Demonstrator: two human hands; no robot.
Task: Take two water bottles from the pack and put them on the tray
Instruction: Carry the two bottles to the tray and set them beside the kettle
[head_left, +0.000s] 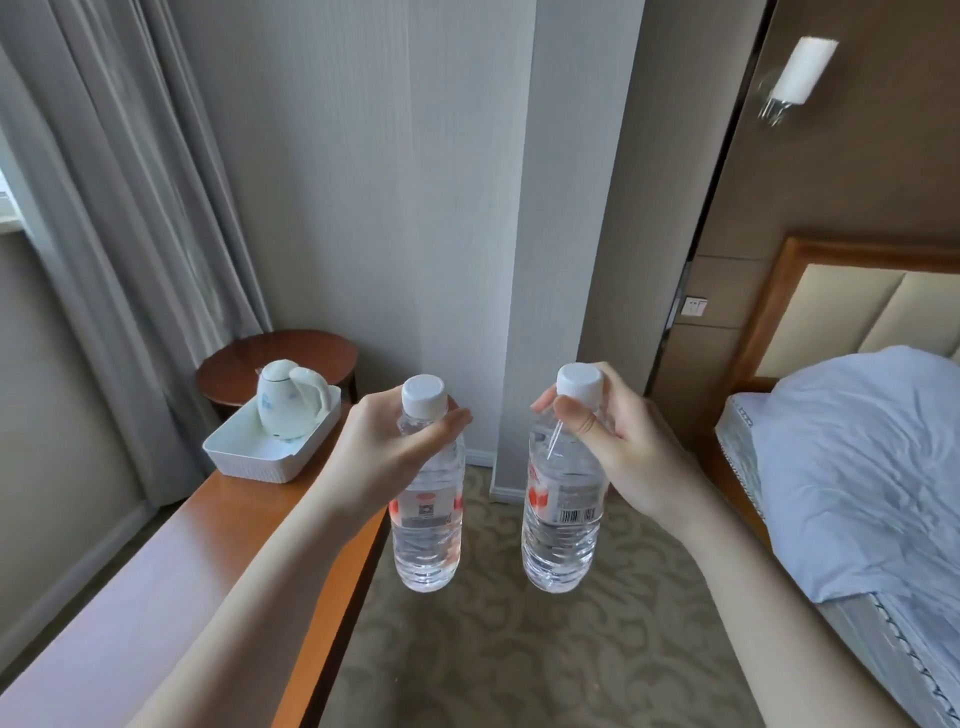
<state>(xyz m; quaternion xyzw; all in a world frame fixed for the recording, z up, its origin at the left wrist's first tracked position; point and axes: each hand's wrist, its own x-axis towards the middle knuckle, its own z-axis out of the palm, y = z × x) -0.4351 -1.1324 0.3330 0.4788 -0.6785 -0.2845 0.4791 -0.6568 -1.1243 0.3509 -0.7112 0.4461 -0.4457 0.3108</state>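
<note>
We hold each upright bottle, left bottle (427, 499) and right bottle (563, 499), by its neck, fingers (447, 423) pinched; the tray (244, 457) lies ahead-left on the counter (171, 561), nearer our left hand (384, 457).

A glossy wooden desk (244, 525) is running along the left, carrying a white tray (249, 457) at its twelve-o'clock end.

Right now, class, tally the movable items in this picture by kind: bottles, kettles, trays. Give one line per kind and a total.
Water bottles: 2, one in the left hand (left bottle) and one in the right hand (right bottle)
Kettles: 1, the white kettle
Trays: 1, the white tray holding the kettle
Total: 4
</note>
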